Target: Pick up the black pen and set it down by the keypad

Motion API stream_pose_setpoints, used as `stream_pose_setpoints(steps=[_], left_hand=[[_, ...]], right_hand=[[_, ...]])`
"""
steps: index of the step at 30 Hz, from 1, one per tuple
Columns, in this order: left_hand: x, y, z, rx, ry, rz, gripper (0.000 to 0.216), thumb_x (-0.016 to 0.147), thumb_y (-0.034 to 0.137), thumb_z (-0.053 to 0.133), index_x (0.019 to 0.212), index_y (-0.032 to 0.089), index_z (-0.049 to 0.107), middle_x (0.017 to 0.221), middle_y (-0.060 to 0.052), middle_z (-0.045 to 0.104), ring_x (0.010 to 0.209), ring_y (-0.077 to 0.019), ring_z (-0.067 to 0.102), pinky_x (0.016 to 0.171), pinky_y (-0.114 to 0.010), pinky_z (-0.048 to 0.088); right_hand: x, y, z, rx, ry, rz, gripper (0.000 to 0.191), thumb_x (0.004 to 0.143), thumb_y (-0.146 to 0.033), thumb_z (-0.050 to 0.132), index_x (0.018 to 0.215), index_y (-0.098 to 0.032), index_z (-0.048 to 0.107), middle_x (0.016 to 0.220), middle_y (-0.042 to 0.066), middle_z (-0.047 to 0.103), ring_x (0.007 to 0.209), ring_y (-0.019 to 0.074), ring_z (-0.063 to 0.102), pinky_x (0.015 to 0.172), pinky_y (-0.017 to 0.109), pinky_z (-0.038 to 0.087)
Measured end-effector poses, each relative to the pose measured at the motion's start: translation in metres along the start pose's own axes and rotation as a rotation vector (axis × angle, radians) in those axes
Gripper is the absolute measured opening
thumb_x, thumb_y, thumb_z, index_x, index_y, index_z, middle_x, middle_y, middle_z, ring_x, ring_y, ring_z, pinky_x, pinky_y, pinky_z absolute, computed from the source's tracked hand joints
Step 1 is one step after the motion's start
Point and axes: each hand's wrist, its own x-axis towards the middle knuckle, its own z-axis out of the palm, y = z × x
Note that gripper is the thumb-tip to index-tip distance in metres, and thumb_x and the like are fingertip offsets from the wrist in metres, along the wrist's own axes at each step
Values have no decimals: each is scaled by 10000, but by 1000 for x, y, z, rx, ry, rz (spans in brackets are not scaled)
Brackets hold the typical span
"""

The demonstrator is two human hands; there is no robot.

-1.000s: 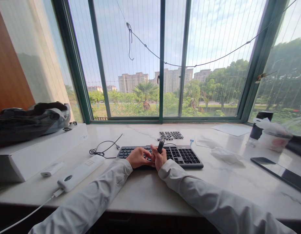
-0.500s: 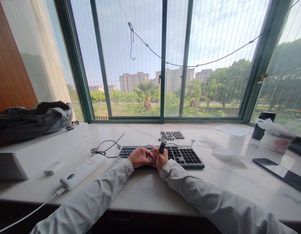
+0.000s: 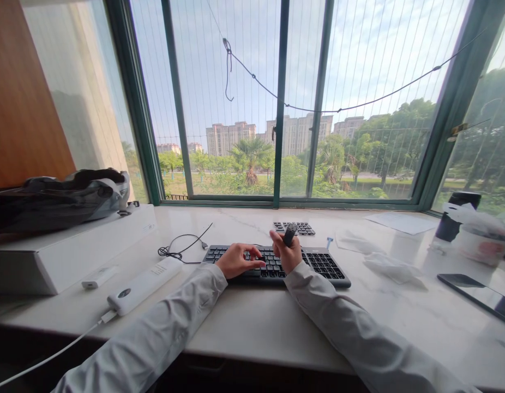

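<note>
A black keyboard [image 3: 328, 268] lies across the middle of the white counter; its right part shows dark open squares without keycaps. Over its left half, my left hand [image 3: 238, 261] pinches a small black keycap [image 3: 260, 258] between thumb and finger. My right hand [image 3: 290, 255] is a fist above the keyboard's right middle, wrapped round a short black brush [image 3: 290, 233] that points up and away; its far end is too small to make out. Behind the keyboard, loose black keycaps [image 3: 305, 228] are laid in rows, partly hidden by my right hand.
A thin black cable [image 3: 179, 240] and a white power bank [image 3: 144, 286] lie left of the keyboard. Farther left is a white box [image 3: 72, 256] with a dark bag on it. A blue keycap puller [image 3: 329, 242], crumpled plastic [image 3: 394, 267] and a phone [image 3: 477, 295] lie rightward.
My hands, close together before, have moved apart; the right hand with the brush has gone up and right. The keycap in my left hand now shows. The view has turned slightly left.
</note>
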Motion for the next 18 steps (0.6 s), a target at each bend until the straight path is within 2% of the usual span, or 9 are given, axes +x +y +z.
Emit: stream_pose_setpoints(steps=[2, 3, 5, 7, 9, 12, 15, 18], left_hand=[[0, 1, -1, 31, 99, 7, 405, 735, 535, 628, 861, 155, 688, 792, -30, 678, 723, -140, 588, 618, -219, 428], [0, 1, -2, 56, 145, 6, 383, 749, 523, 620, 858, 161, 681, 817, -29, 686, 728, -138, 596, 617, -219, 435], [0, 0, -3, 108, 214, 6, 331, 758, 487, 627, 854, 173, 672, 837, -18, 694, 700, -126, 601, 609, -216, 443], [-1, -2, -3, 142, 259, 12, 281, 746, 441, 655, 861, 185, 666, 838, -2, 696, 677, -115, 602, 603, -210, 448], [-1, -4, -3, 152, 284, 11, 255, 725, 406, 682, 867, 195, 657, 826, 10, 696, 662, -109, 599, 592, -203, 448], [-2, -5, -1, 165, 295, -3, 252, 709, 395, 696, 855, 197, 642, 781, 20, 693, 558, -86, 549, 549, -203, 433], [-2, -6, -1, 174, 288, 1, 269, 712, 407, 694, 873, 200, 633, 765, 27, 692, 485, -66, 488, 520, -202, 420], [-2, -8, -2, 183, 273, 5, 287, 734, 441, 670, 904, 212, 641, 774, 28, 693, 465, -61, 470, 516, -204, 425]], right_hand=[[11, -1, -15, -353, 29, -53, 538, 824, -570, 479, 457, -192, 368, 411, -28, 366, 432, 89, 355, 467, 245, 267], [15, 0, -22, -541, -3, -79, 512, 829, -541, 482, 468, -183, 417, 436, -15, 421, 467, 102, 409, 498, 243, 287], [20, 4, -31, -855, -117, -87, 380, 823, -472, 512, 577, -186, 554, 544, 6, 557, 564, 133, 512, 553, 242, 316], [20, 10, -34, -1050, -238, -55, 232, 802, -424, 541, 738, -223, 637, 683, 16, 650, 656, 162, 577, 588, 246, 333], [17, 14, -32, -1133, -338, -17, 192, 788, -404, 556, 870, -261, 654, 790, 20, 688, 726, 183, 609, 608, 253, 348], [13, 15, -26, -1151, -444, -3, 231, 806, -406, 536, 980, -295, 637, 873, 15, 700, 799, 198, 627, 647, 266, 374], [13, 11, -25, -1183, -478, -2, 251, 824, -415, 503, 1019, -313, 624, 885, 16, 698, 820, 212, 633, 683, 293, 396], [21, 6, -34, -1296, -486, 24, 253, 807, -379, 509, 1008, -292, 635, 890, 49, 690, 843, 240, 632, 710, 332, 416]])
